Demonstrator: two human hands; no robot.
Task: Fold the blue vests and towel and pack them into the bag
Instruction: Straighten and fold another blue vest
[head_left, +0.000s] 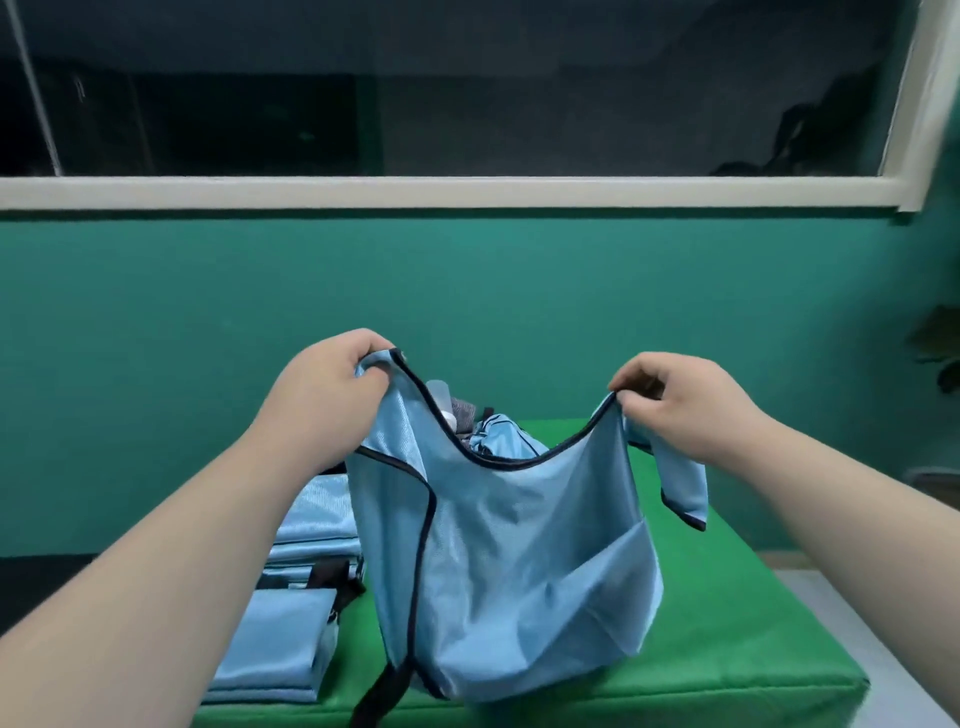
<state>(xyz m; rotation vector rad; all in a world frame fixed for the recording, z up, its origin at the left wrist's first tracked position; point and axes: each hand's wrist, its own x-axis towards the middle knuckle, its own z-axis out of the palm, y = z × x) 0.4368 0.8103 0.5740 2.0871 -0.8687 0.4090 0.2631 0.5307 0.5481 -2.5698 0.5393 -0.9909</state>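
A light blue mesh vest (519, 561) with dark trim hangs spread between my hands above the green padded surface (727, 623). My left hand (327, 395) grips one shoulder strap at the upper left. My right hand (680, 400) pinches the other shoulder strap at the upper right. Folded blue vests (285, 649) lie stacked at the lower left, with more folded blue fabric (317, 514) just behind them. A crumpled blue vest (506, 436) and some grey cloth (464, 410) show behind the held vest's neckline. The black straps (337, 582) could belong to the bag, mostly hidden.
A teal wall (467, 291) rises behind the surface, below a white-framed window (467, 189). A whitish bottle-like thing (441, 392) peeks above the vest's neckline. Grey floor (883, 649) shows to the right, and a dark plant (940, 343) stands at the right edge.
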